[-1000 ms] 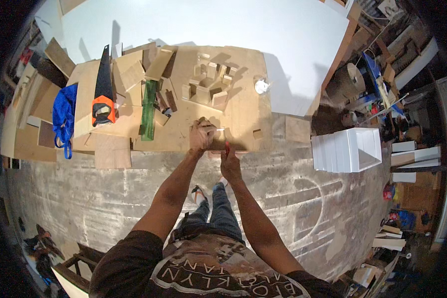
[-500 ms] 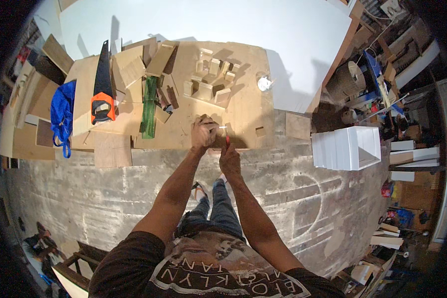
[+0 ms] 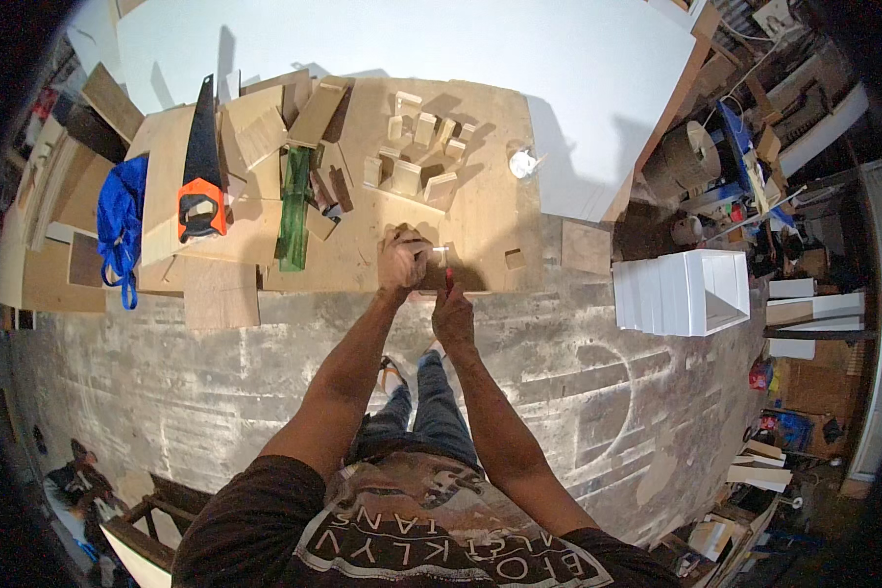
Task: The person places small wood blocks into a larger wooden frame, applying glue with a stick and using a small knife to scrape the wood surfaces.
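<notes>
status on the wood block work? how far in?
Done: a cluster of cut wooden blocks stands on the plywood sheet; the handsaw lies aside. In hand: left hand presses a small block down, right hand holds a red pencil at it. Left: offcuts remain piled.

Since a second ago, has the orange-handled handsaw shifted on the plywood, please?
No. The orange-handled handsaw lies in the same spot between the blue bag and the green strip; only the camera view shifted slightly.

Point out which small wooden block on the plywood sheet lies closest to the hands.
The lone wooden block just right of the hands, near the sheet's front edge. The other blocks cluster farther back.
</notes>
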Tool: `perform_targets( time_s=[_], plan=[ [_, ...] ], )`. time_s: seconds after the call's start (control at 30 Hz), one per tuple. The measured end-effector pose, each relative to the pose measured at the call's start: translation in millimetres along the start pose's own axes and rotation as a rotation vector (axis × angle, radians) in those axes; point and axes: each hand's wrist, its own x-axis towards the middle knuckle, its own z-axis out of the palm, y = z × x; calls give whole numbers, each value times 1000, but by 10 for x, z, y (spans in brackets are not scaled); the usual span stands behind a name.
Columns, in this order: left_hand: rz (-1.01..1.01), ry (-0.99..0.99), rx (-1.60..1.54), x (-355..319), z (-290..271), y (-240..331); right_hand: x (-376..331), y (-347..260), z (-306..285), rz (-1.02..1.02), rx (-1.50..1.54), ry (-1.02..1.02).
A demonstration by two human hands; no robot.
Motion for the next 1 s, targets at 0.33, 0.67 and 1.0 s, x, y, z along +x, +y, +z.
perform_targets(
  time_s=[0.33,0.67,1.0],
  plan=[
    [-16,-75,-82,67,-176,66,10,98,146,57,-71,-48],
    [-92,-41,-189,99,-147,239,-71,-60,169,50,-93,-49],
    [-302,44,-77,98,187,330,-25,143,196,6,-68,-44]
  ],
)
